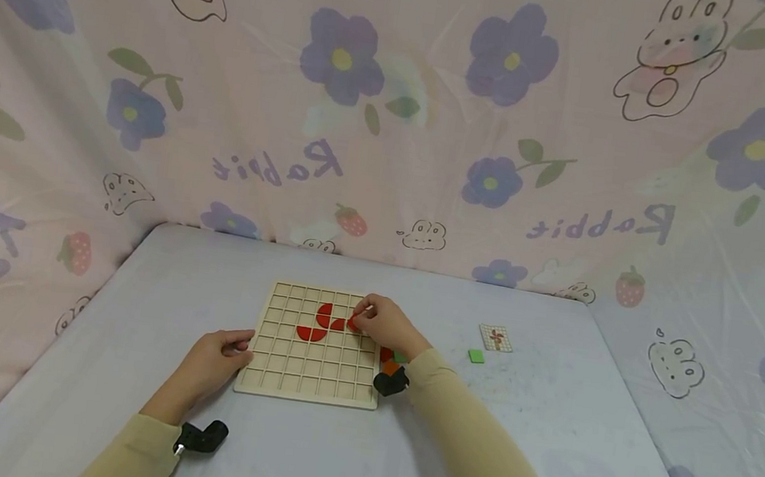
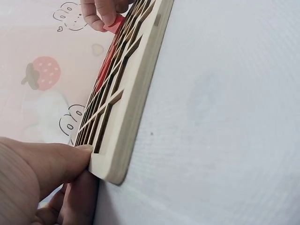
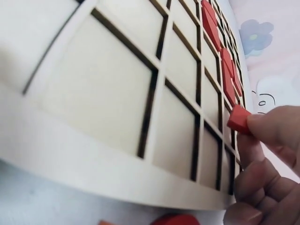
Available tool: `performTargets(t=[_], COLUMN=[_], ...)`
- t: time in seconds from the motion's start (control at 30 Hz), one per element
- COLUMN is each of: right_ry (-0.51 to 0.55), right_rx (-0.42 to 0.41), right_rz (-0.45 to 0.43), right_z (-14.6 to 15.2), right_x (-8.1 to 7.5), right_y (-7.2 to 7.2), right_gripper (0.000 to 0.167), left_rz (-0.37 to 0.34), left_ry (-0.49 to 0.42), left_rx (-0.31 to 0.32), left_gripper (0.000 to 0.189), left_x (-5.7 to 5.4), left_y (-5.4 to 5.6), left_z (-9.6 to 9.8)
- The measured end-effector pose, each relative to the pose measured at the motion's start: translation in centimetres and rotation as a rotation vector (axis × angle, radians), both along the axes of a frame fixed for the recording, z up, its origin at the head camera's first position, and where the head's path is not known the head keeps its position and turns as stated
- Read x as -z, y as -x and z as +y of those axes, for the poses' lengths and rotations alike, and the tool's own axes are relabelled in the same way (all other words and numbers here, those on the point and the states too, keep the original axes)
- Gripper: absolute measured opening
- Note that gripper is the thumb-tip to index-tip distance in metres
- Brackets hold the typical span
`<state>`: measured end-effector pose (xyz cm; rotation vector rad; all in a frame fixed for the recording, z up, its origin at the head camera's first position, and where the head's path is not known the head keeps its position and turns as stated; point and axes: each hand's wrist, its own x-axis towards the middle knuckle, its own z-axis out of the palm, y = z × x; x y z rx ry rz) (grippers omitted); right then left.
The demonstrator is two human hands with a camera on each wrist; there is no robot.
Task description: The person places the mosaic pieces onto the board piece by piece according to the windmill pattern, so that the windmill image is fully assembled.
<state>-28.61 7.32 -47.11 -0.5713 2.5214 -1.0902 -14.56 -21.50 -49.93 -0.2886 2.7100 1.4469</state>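
A pale wooden grid board (image 1: 312, 386) lies on the table, with several red quarter-round tiles (image 1: 312, 334) set in its cells. My left hand (image 1: 215, 362) holds the board by its left edge; in the left wrist view the thumb (image 2: 70, 161) lies at the rim near the corner, the other fingers lower at the side. Between thumb and fingertips, my right hand (image 1: 382, 323) pinches a red tile (image 3: 239, 119) over the upper right cells, right beside the placed red ones. In the left wrist view that tile shows tilted above the grid.
Red, green and orange tiles (image 1: 391, 368) lie along the board's right edge, partly behind the right wrist. Farther right are a lone green square tile (image 1: 477, 356) and a small card (image 1: 496, 338) printed with a red pinwheel figure on a grid. A patterned curtain (image 1: 394, 151) rises behind the white table (image 1: 295, 461).
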Motion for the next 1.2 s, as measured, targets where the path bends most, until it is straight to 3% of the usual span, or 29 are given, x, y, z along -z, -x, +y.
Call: performTargets(t=[0.47, 0.93, 1.2], right_ry=[-0.121, -0.121, -0.08], right_rx=[-0.021, 0.03, 0.043], right_rz=[0.085, 0.125, 0.11], right_z=[-0.5, -1.0, -0.6], right_x=[0.8, 1.6, 1.0], right_y=[0.3, -0.4, -0.9], right_gripper=[0.005, 0.004, 0.012], left_rz=[-0.006, 0.008, -0.006], left_ry=[0.008, 0.0, 0.003], left_rx=[-0.006, -0.003, -0.01], left_gripper=[0.043, 0.043, 0.043], left_x=[-0.1, -0.4, -0.7], left_y=[0.0, -0.3, -0.3], left_z=[0.1, 0.1, 0.3])
